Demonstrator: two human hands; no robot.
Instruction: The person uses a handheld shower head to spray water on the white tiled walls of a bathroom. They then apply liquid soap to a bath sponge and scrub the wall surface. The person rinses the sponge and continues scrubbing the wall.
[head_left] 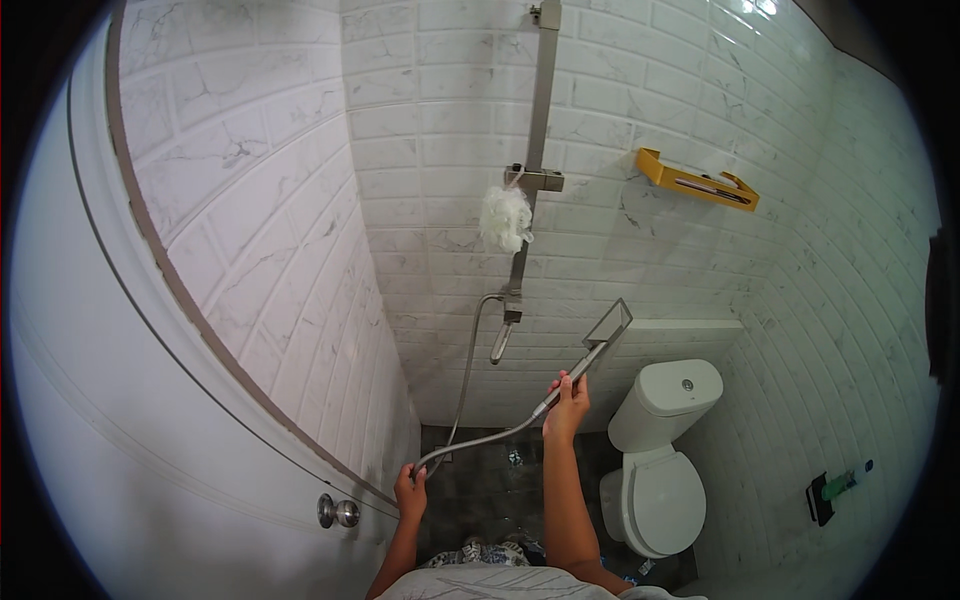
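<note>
My right hand point(567, 398) is raised and grips the handle of a grey square shower head point(607, 328), which points up and away toward the tiled back wall. From its handle a grey metal hose point(480, 440) runs down and left to my left hand point(411, 490), which holds the hose low near the door. The hose loops on up to the vertical shower rail point(541, 120) on the wall. A white bath sponge point(505, 218) hangs from the rail's bracket.
A white toilet point(660, 450) with its lid shut stands right of my arm. A white door with a round metal knob point(340, 512) is at the left. A yellow shelf point(697, 181) hangs on the wall. The floor point(500, 490) is dark tile.
</note>
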